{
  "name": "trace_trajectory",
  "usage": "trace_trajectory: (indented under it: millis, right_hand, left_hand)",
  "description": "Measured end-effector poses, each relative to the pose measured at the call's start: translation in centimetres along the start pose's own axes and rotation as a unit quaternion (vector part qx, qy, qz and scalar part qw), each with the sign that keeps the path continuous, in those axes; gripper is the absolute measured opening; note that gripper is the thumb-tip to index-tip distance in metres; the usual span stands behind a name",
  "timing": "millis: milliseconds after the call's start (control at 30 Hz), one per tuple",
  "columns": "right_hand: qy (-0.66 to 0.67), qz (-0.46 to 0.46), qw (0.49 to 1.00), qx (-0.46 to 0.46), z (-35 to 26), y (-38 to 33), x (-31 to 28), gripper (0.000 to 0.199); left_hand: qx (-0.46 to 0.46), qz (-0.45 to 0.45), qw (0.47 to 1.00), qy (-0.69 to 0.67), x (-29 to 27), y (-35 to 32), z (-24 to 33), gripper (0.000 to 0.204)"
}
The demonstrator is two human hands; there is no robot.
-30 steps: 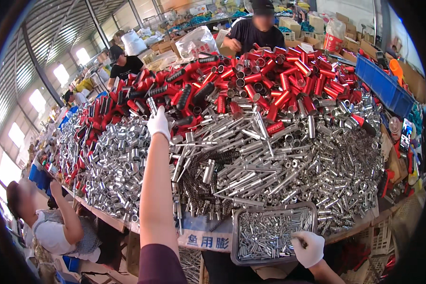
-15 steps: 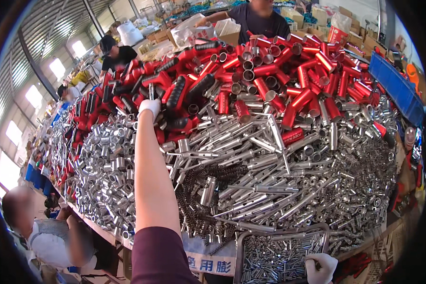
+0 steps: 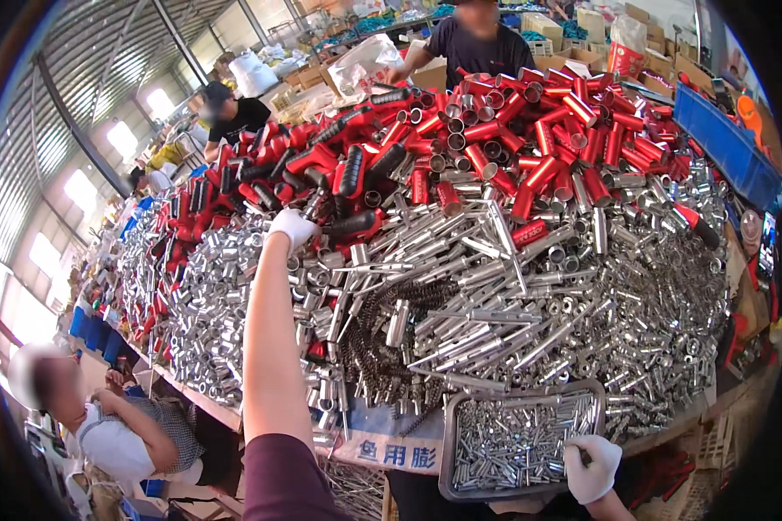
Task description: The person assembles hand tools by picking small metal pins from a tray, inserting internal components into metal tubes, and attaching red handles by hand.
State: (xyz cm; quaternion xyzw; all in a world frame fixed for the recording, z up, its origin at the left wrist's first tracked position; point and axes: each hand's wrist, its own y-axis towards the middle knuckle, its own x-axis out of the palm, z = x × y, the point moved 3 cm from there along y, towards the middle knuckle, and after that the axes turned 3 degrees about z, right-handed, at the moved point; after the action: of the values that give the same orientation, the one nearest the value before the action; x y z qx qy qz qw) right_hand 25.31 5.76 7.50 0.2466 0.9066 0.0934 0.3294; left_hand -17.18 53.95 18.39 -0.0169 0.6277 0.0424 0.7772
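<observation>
My left hand (image 3: 294, 227), in a white glove, reaches out over the heap. Its fingers are closed on a short shiny metal part (image 3: 319, 204), which sticks up beside the red housings with black ribbed grips (image 3: 351, 174). Silver metal collars (image 3: 222, 278) lie left of that forearm. My right hand (image 3: 593, 469), also gloved, is at the right side of a dark tray (image 3: 450, 451). Its thumb and fingers are curled together, and whatever may be between them is hidden. Small bolts and pins (image 3: 513, 438) fill the tray.
Slotted metal rods (image 3: 487, 326) and dark coil springs (image 3: 369, 347) lie mid-table. Red tubes (image 3: 543, 174) pile up behind them. A blue bin (image 3: 725, 139) stands far right. Co-workers stand at the back (image 3: 478, 48) and back left (image 3: 235, 113); another person (image 3: 122, 425) sits near left.
The view has shifted slightly. My left hand has come down and to the right with the metal part, away from the black grips. My right hand stays by the tray, a little higher in view.
</observation>
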Motion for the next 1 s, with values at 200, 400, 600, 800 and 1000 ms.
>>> trace_trajectory:
  millis: [200,400,600,800,1000]
  right_hand:
    - [0.049,-0.036,0.998,-0.01,0.2,-0.2,-0.7,0.008]
    - [0.036,-0.041,0.983,-0.174,-3.6,0.5,-2.0,0.038]
    - [-0.104,-0.065,0.924,-0.363,-7.9,0.3,-1.7,0.033]
    - [-0.013,-0.046,0.962,-0.27,-3.6,-1.2,-6.1,0.041]
    - [0.421,0.031,0.88,0.217,3.8,-1.8,-10.1,0.035]
  left_hand:
    - [-0.076,0.036,0.939,-0.333,-3.9,-10.8,1.2,0.034]
    - [0.042,-0.107,0.895,-0.43,-3.6,-29.5,11.2,0.031]
    - [0.071,-0.35,0.838,-0.413,3.6,-43.5,18.0,0.021]
    - [0.006,-0.443,0.763,-0.471,5.4,-46.8,18.8,0.025]
    - [0.04,-0.407,0.785,-0.465,5.9,-48.1,18.5,0.017]
